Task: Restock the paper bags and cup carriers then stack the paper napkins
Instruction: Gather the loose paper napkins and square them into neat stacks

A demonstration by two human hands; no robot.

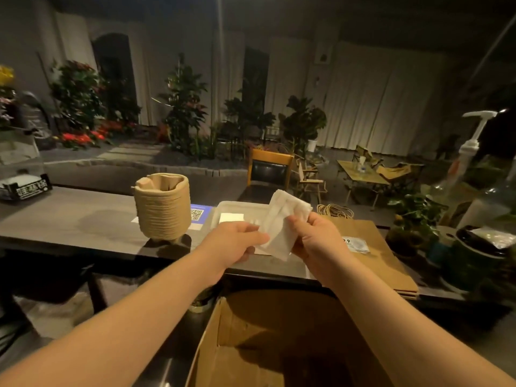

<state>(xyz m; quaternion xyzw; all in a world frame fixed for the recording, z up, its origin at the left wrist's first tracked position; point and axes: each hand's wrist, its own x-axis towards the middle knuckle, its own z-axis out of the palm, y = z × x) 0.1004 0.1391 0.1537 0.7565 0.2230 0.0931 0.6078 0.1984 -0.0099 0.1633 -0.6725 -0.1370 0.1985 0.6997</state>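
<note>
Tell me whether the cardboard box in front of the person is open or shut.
Open. The cardboard box has its flap standing up at the left, and its bare brown inside is exposed. Its dark lower part is too shadowed to check for contents.

At the centre of the frame a crumpled white paper napkin is pinched between the left hand and the right hand, above a pale shallow tray on the dark grey counter. A tall stack of beige moulded-pulp cup carriers is seen left of the tray. Flat brown paper bags lie at right. An open brown cardboard box fills the lower centre.
</note>
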